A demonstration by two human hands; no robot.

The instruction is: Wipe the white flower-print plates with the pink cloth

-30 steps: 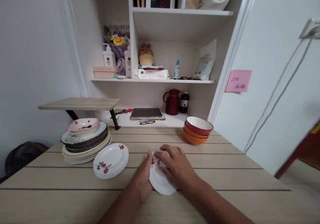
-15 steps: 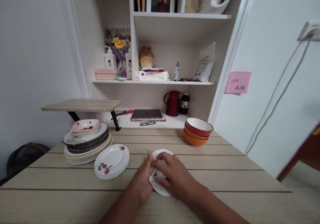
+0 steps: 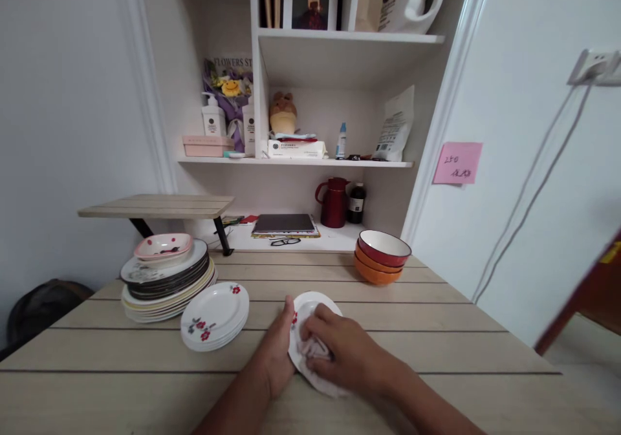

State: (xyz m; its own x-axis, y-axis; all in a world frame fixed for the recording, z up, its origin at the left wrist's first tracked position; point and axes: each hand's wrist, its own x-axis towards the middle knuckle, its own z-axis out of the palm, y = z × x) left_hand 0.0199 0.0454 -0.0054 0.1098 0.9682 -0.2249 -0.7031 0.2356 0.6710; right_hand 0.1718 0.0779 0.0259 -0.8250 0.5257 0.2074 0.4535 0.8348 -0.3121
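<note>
A big stack of plates (image 3: pixel 165 280) sat far left on the bench (image 3: pixel 460 344), a smaller flowered stack (image 3: pixel 215 315) just beside it. Near the middle, the left hand (image 3: pixel 274 354) curled its fingers round a white plate (image 3: pixel 313 304) at its left rim. The right hand (image 3: pixel 352 357), fingers pressed together, pushed a cloth (image 3: pixel 317 350) onto it: wiping, seemingly midway. Reaching the far edge would call for a steady rim.

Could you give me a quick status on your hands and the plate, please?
Left hand grips small white plate by its rim. Right hand presses crumpled cloth onto it. Flowered plate stack lies left, apart.
</note>
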